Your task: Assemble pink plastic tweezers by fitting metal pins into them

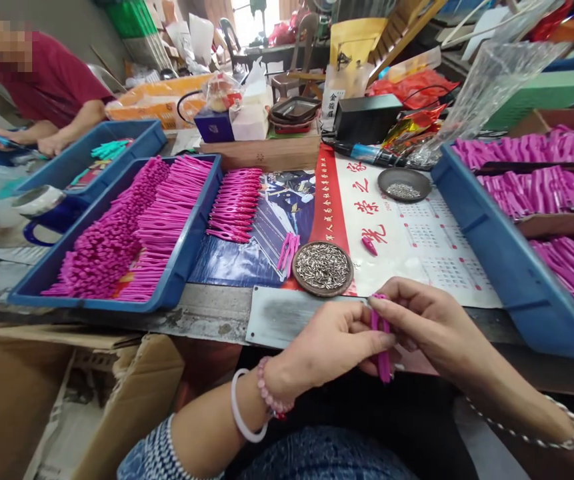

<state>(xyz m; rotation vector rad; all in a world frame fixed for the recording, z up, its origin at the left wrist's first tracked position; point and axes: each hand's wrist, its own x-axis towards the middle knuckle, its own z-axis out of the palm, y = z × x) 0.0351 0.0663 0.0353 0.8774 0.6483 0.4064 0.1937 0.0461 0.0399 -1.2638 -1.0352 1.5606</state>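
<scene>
Head camera looks forward and down, close over both hands [331, 339]

Slim pink piece [384, 367], one: partly covered by the fingers of the left hand [329, 340] and the right hand [424, 320]. Right-side blue tray [507, 263] is cut off by the right edge, cardboard box [127, 403] by the left and bottom edges, co-worker [59, 80] by the left edge. Fine calendar print [421, 235] is too small to be read, metal pieces [323, 265] too small to be counted.
</scene>
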